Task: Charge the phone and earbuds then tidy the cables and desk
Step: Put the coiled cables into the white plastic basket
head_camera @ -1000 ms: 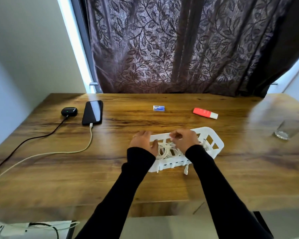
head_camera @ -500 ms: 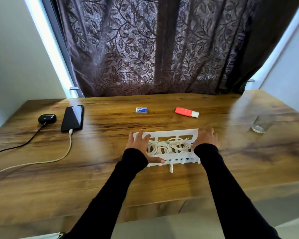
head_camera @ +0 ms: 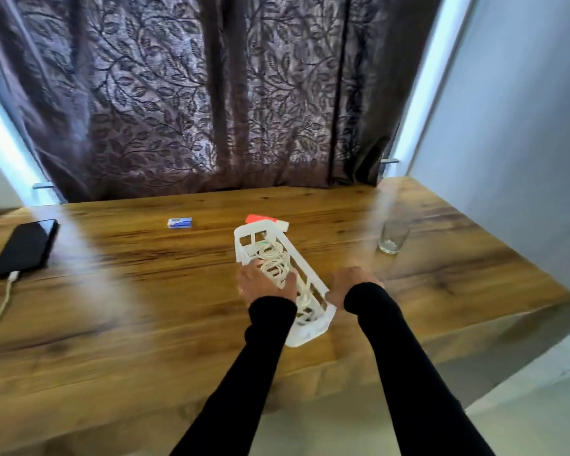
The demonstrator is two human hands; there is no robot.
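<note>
Wooden desk point(head_camera: 145, 324) before a dark curtain: the phone point(head_camera: 23, 246) lies plugged in far beyond the left hand point(head_camera: 265, 286), whose spread fingers clasp the white basket point(head_camera: 313, 330) of coiled cables point(head_camera: 273, 263). The right hand point(head_camera: 351, 283) curls on its other rim; eraser point(head_camera: 180, 222), marker point(head_camera: 260, 219) and glass point(head_camera: 392, 238) probably remain to tidy

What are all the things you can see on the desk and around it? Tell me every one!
desk: one, brown wood, fills the middle
curtain: one, dark leafy, behind desk
phone: one, black, far left
charging cable: one, white, plugged into phone
small box: one, white and blue, back middle
basket: one, white, centre
coiled cables: several, white, inside basket
red thing: one, behind basket, partly hidden
glass: one, clear, right
left hand: on basket and cables
right hand: at basket's right side
</note>
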